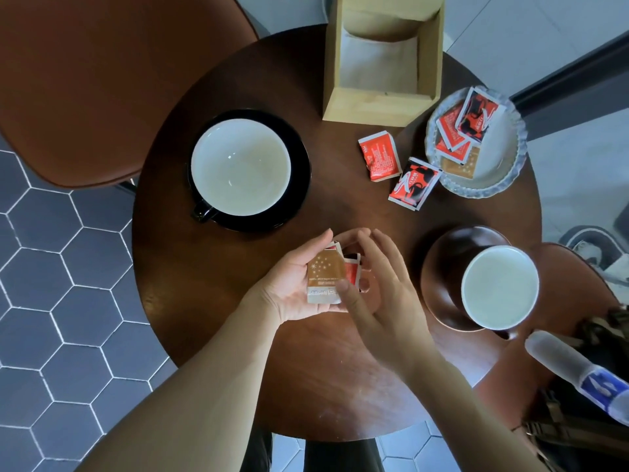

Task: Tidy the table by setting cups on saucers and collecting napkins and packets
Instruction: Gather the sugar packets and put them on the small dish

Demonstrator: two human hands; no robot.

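My left hand point(292, 287) holds a small stack of packets point(325, 275), a gold-brown one on top and red ones beneath. My right hand point(377, 294) lies against the stack, thumb on its lower edge and fingers spread over it. Two red packets lie loose on the table, one point(378, 160) beside the other point(413, 183). A glass dish point(493, 178) at the right holds several more packets. A black cup point(240, 165) stands on a black saucer point(299, 158). A brown cup point(500, 287) stands on a brown saucer point(442, 267).
A wooden napkin box point(381, 103) with white napkins inside stands at the table's far edge. The round dark wooden table point(190, 260) has a brown chair point(102, 80) at the far left. A plastic bottle point(578, 373) and a bag lie at the lower right.
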